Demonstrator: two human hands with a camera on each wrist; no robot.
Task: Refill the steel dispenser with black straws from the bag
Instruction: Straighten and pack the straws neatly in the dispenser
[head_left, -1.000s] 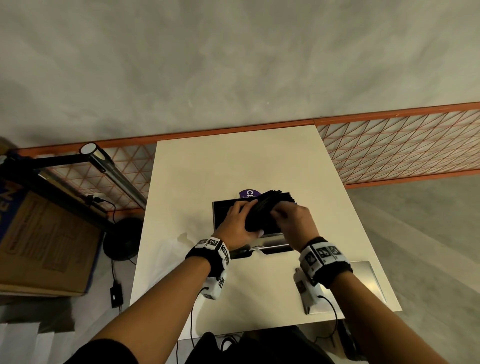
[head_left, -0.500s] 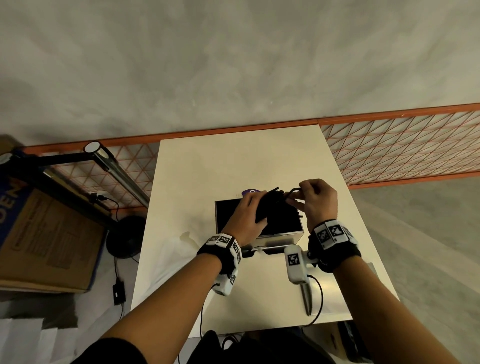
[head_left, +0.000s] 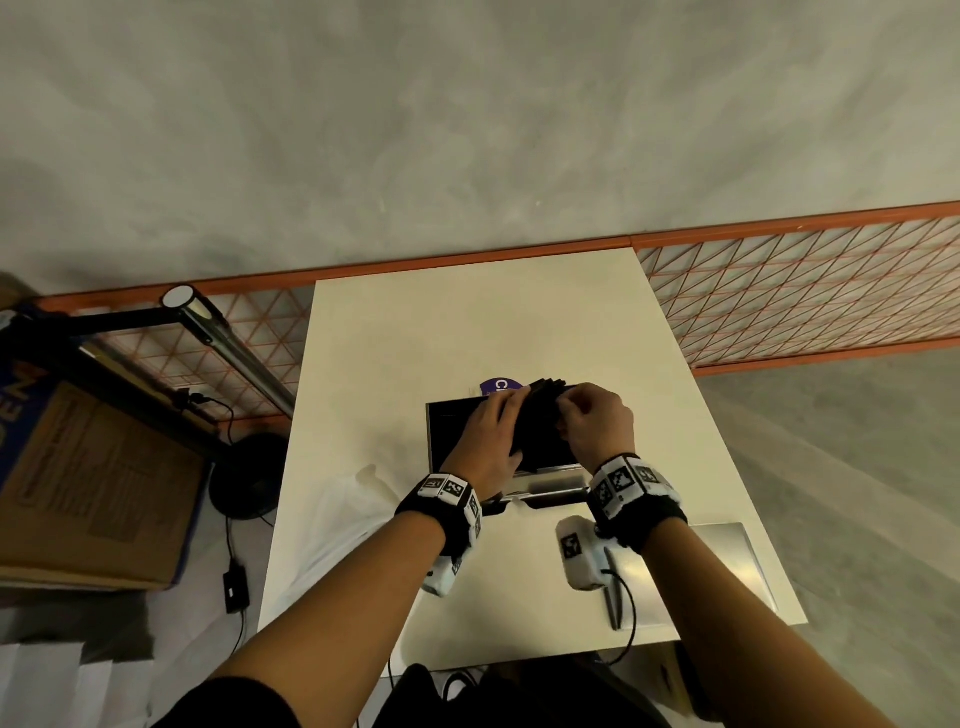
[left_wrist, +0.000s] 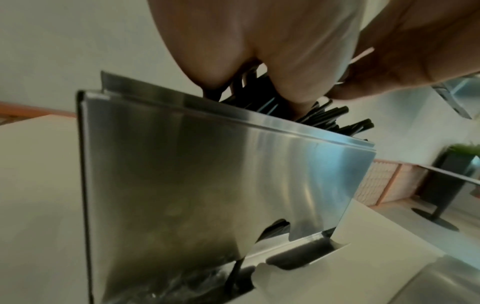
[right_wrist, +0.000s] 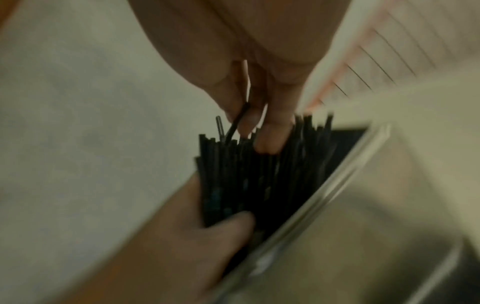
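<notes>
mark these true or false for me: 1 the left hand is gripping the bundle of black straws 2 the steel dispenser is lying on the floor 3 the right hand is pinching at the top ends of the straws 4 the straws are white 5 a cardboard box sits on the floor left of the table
1. The left hand grips the bundle of black straws. True.
2. The steel dispenser lies on the floor. False: it stands on the white table.
3. The right hand pinches at the straws' top ends. True: the right wrist view shows its fingertips on one straw.
4. The straws are white. False: they are black.
5. A cardboard box sits on the floor left of the table. True.
</notes>
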